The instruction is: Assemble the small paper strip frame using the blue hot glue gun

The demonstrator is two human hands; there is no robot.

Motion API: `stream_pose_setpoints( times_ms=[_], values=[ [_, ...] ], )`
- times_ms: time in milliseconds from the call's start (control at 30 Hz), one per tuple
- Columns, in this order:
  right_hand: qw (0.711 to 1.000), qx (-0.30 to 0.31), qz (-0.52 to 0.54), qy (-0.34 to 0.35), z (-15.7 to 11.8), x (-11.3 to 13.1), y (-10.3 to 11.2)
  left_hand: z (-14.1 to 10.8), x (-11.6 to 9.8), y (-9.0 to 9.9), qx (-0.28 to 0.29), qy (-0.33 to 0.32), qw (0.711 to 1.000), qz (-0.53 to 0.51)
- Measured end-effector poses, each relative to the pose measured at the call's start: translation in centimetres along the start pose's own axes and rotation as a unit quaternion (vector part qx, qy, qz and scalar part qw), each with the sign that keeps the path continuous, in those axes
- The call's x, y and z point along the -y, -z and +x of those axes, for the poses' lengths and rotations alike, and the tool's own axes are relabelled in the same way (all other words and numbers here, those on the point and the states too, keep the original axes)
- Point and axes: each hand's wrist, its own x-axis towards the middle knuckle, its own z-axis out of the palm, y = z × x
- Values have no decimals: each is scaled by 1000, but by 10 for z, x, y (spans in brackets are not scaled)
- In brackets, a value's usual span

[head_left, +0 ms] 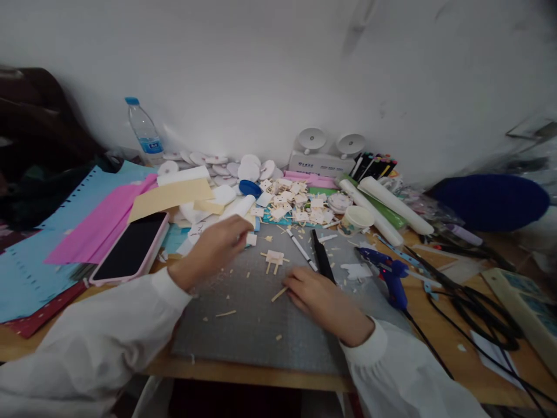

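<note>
My left hand [217,248] hovers over the left part of the grey cutting mat [256,342], fingers curled and slightly blurred. A small white square piece [251,239] shows right by its fingertips; whether they grip it I cannot tell. My right hand [319,299] rests low on the mat, its fingers closed around one end of a thin wooden stick [279,294]. Between both hands lies a small pale square figure [274,258] with short sticks as arms and legs. Behind it many similar figures [300,200] are heaped up.
Right of the mat sit a blue glue gun [391,276], black scissors [483,313] and cables. A white pen [301,249] and a black tool [322,255] lie beside my right hand. At left are a phone [133,247], coloured sheets [100,223] and a water bottle [145,133].
</note>
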Motion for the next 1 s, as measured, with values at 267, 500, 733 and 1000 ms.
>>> stream_pose_setpoints(
  times_ms=[267,500,733,1000],
  values=[
    [999,-25,-46,-6,-6,6,-12,42,20,-13,-66,0,998,21],
    [956,-140,247,-77,-1,-14,-6,2,-19,-56,130,-73,987,-65],
    [863,-169,456,-139,20,-21,3,5,-12,-55,159,-49,982,-91],
    [758,-149,614,-164,25,-8,-14,-30,-33,-34,147,46,947,-281]
  ],
)
